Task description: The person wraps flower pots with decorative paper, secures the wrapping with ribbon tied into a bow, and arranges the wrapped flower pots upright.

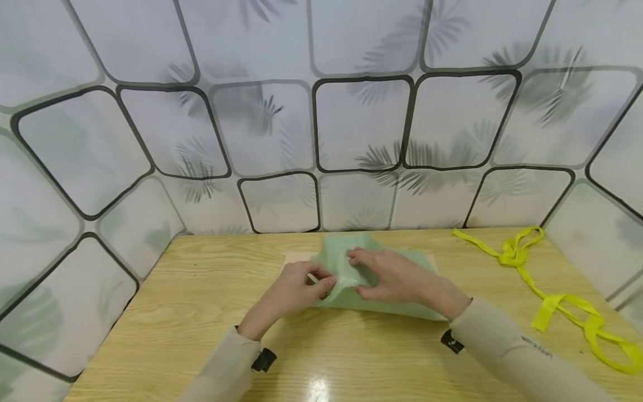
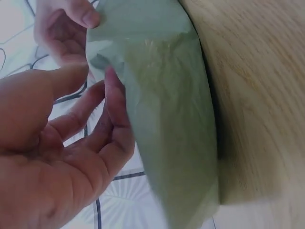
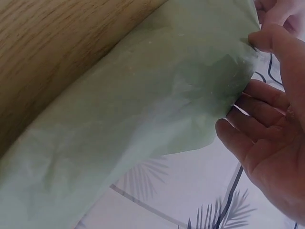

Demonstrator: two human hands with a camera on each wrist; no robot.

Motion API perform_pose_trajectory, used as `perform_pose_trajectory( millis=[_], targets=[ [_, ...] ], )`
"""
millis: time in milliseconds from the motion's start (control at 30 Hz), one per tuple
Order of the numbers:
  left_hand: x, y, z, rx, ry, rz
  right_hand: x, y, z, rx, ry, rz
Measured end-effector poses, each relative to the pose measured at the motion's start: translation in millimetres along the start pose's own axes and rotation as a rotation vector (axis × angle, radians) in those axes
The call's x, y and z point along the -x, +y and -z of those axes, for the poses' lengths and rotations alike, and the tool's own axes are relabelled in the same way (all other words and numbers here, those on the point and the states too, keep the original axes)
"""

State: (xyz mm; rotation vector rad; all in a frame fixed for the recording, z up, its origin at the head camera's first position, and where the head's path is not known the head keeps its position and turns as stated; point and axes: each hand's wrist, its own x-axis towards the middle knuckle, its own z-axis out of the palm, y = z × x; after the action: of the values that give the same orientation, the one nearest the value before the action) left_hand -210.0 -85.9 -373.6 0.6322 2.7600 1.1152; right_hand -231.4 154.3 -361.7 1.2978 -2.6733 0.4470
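A sheet of pale green wrapping paper (image 1: 402, 307) lies on the table, its middle raised and folded over something hidden. My left hand (image 1: 300, 285) is at the raised part's left side, thumb and forefinger pinching the paper's edge. In the left wrist view, a small fold of green paper (image 2: 167, 109) shows by those fingertips. My right hand (image 1: 397, 276) rests on the raised paper from the right, fingers spread and only slightly bent. The right wrist view shows its thumb and fingertips touching the green paper (image 3: 143, 95).
A long yellow ribbon (image 1: 529, 279), loosely knotted and looped, lies along the right side of the wooden table (image 1: 201, 312). A pale beige flat edge (image 1: 296, 257) shows from under the paper. Patterned fabric walls (image 1: 361, 123) enclose the back and sides.
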Motion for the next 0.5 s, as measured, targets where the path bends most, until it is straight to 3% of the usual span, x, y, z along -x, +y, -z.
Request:
perform_pose_trajectory(
  millis=[100, 233, 367, 500],
  targets=[
    [6.9, -5.6, 7.7, -0.067, 0.1, 0.076, 0, 0, -3.0, -0.01, 0.004, 0.0],
    [16.7, -14.7, 21.9, -0.167, 0.199, 0.26, 0, 0, -5.1, 0.008, 0.004, -0.007],
    [26.5, -22.9, 29.2, -0.174, 0.074, 0.381, -1, -4, -6.7, 0.056, -0.006, 0.007],
    [31.5, -30.3, 28.4, -0.163, -0.05, 0.406, -2, -8, -10.0, 0.087, -0.024, 0.004]
  ],
)
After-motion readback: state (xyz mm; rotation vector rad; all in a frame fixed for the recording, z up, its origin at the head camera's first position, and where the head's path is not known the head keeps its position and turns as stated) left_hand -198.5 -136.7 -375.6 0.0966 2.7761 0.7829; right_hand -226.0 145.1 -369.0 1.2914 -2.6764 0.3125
